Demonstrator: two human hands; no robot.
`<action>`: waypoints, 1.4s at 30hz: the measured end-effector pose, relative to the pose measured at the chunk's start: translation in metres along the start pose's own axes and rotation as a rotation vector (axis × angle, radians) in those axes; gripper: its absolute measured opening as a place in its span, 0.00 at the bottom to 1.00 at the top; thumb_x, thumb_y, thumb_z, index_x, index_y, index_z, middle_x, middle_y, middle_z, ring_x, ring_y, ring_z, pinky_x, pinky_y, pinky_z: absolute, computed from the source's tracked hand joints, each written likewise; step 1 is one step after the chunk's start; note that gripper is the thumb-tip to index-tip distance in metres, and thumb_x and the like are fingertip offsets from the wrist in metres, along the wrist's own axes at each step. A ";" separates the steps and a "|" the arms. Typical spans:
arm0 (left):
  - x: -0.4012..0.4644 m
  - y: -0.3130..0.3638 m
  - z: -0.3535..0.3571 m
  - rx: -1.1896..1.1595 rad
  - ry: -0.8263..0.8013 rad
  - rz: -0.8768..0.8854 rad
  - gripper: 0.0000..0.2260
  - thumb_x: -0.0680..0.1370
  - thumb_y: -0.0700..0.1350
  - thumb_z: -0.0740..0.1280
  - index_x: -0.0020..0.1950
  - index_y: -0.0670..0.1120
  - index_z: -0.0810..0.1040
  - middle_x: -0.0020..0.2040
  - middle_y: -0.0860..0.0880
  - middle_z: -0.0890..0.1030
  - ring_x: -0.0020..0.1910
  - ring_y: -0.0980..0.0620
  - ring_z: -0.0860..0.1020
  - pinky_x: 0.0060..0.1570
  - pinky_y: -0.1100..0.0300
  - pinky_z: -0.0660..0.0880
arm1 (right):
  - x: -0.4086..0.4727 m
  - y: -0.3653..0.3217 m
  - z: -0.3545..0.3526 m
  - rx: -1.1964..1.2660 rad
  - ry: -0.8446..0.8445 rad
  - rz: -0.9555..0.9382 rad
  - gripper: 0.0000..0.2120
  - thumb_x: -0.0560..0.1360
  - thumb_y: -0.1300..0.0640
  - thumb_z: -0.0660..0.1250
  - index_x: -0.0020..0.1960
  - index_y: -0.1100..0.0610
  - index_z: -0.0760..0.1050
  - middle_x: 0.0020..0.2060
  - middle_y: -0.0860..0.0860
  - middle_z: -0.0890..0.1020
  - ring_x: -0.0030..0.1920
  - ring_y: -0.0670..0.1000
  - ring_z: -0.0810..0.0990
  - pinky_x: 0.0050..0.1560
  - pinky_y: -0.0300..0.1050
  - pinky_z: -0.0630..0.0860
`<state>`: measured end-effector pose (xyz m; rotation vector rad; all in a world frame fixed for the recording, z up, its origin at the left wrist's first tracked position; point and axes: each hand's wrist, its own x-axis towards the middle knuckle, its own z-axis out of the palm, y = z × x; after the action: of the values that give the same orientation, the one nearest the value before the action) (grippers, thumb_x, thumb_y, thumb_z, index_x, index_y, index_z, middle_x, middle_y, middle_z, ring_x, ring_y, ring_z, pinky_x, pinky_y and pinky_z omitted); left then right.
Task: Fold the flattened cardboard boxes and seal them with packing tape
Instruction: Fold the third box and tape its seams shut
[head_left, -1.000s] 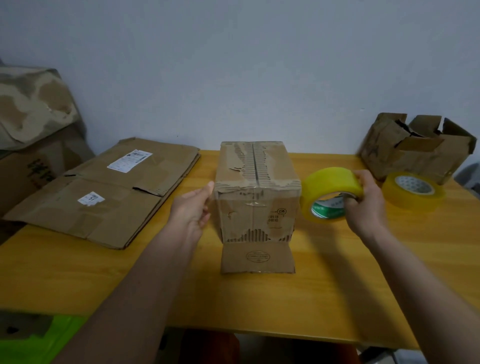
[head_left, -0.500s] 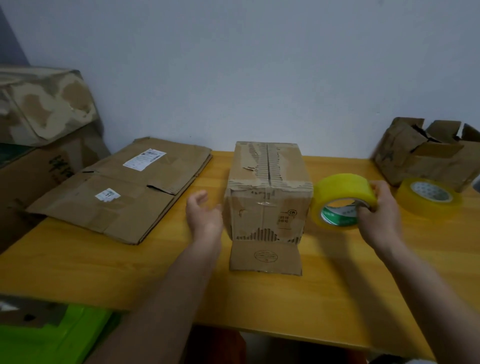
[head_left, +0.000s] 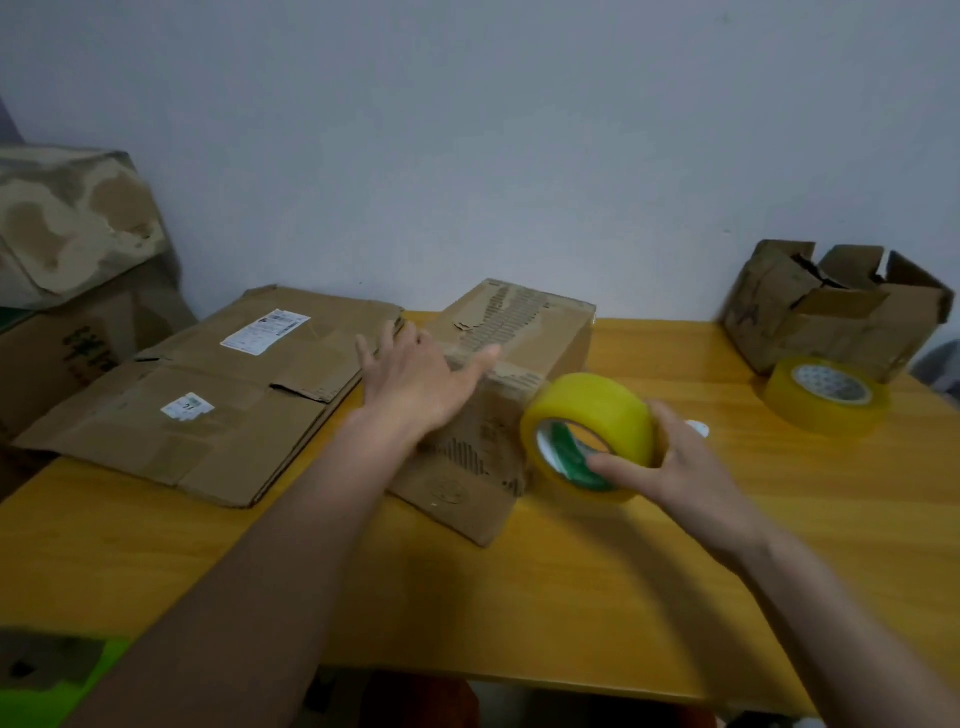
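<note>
Torn cardboard box (head_left: 519, 332) — hands on it and on the tape roll (head_left: 587, 431)
Left hand (head_left: 415, 379) lies flat, fingers spread (on the ripped top); right hand (head_left: 670, 467) grips the glossy yellow ring.

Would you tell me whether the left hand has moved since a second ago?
Yes: the left hand moved from beside the box onto its top, toward the wall.

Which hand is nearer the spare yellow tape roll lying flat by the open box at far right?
Right. The right hand, gripping another tape roll, sits left of the spare yellow tape roll; the left hand is farther left, on the folded cardboard box.
</note>
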<state>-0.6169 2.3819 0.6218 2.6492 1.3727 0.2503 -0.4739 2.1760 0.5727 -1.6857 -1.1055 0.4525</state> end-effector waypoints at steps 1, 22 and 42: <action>0.001 0.007 0.000 0.066 -0.021 0.023 0.49 0.70 0.77 0.40 0.76 0.41 0.61 0.78 0.42 0.57 0.77 0.42 0.52 0.74 0.42 0.43 | 0.000 0.001 0.003 0.051 -0.061 0.028 0.19 0.66 0.38 0.74 0.54 0.38 0.74 0.48 0.36 0.80 0.48 0.36 0.79 0.48 0.31 0.74; 0.042 0.036 -0.027 0.071 -0.466 0.515 0.24 0.83 0.48 0.59 0.78 0.53 0.58 0.79 0.54 0.54 0.78 0.54 0.52 0.75 0.57 0.47 | 0.072 0.123 -0.044 -0.899 0.007 0.476 0.21 0.81 0.58 0.52 0.74 0.55 0.61 0.74 0.54 0.61 0.74 0.58 0.55 0.72 0.50 0.55; 0.056 0.030 -0.015 -0.375 -0.240 0.390 0.34 0.73 0.40 0.74 0.75 0.55 0.64 0.66 0.53 0.76 0.69 0.52 0.69 0.67 0.57 0.65 | 0.054 -0.043 -0.010 -0.110 0.027 -0.227 0.11 0.80 0.50 0.57 0.50 0.55 0.73 0.38 0.49 0.83 0.41 0.38 0.77 0.41 0.32 0.69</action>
<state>-0.5649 2.4118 0.6474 2.4992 0.6567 0.1985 -0.4585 2.2179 0.6267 -1.6314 -1.3044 0.2279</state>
